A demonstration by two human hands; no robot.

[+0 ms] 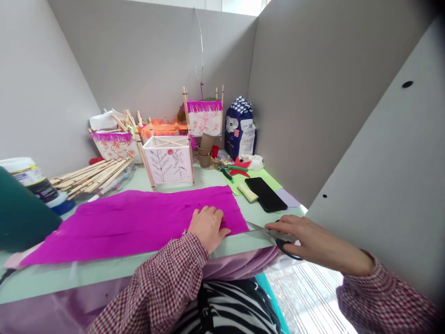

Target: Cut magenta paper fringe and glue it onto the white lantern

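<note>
A long magenta sheet (139, 222), wrinkled like crepe paper, lies across the table in front of me. My left hand (207, 227) rests palm-down on its right part, fingers slightly bent and thumb spread to the right. In my right hand (306, 236) is a pair of scissors (283, 248) with dark handles. Their blades are parted and point left, meeting the sheet's lower right corner. My fingers partly cover the handles.
Behind the sheet stand a drawn-on white lantern box (170, 160), a fringed lantern (205, 121), stacked pots (205, 160) and wooden sticks (93, 178). A phone (266, 194), pliers (227, 174) and a blue bag (239, 130) are right. Grey partitions (313, 93) enclose the table.
</note>
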